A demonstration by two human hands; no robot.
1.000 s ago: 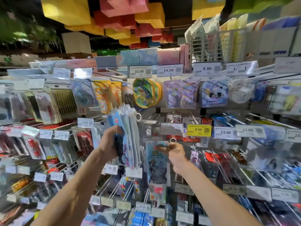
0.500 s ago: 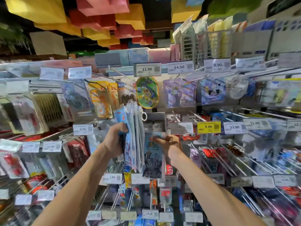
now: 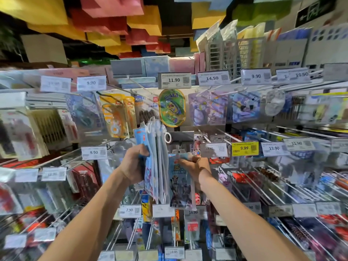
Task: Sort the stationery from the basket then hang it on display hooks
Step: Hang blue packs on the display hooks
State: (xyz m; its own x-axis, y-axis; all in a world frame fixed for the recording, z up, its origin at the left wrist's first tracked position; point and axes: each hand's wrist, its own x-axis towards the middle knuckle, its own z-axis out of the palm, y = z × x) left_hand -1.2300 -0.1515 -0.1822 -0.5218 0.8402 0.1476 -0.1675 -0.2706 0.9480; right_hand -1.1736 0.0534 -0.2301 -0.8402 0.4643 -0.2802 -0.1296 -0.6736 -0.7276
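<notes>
Head view shows the left grip (image 3: 134,164) curled round a bunch of blue stationery packs (image 3: 150,147) in the middle of the frame. Just right of them, the right grip (image 3: 196,165) pinches the top of a ruler set pack (image 3: 179,187), which hangs down well below the 11.90 price tag (image 3: 174,80).

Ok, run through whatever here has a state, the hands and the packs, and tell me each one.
Left hand: fingers curled round the stack of packs, holding it upright.
Stack of packs: gripped, not on any hook.
Right hand: pinching the top of the ruler set pack.
Ruler set pack: hanging down from that pinch; on a hook or not, cannot tell.
Green oval pack: hung below the 11.90 tag.
</notes>
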